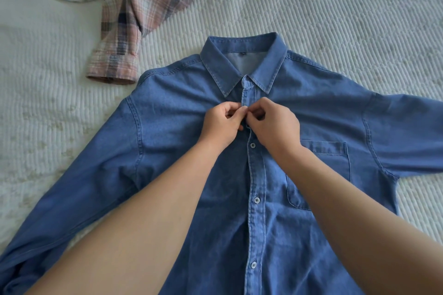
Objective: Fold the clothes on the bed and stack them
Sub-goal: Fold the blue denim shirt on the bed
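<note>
Both of my hands, left grip (221, 120) and right grip (273, 122), pinch the placket of the denim shirt (311, 108) lying flat on the bed (335, 7), and I judge a tug here could ruck the chest cloth or miss the buttonhole.

A bedroom at home, seen over the bed.
A white ribbed bedspread (335, 19) covers the whole surface; a denim shirt (167, 139) lies spread on it, a plaid shirt (134, 7) near its far-left corner.
</note>
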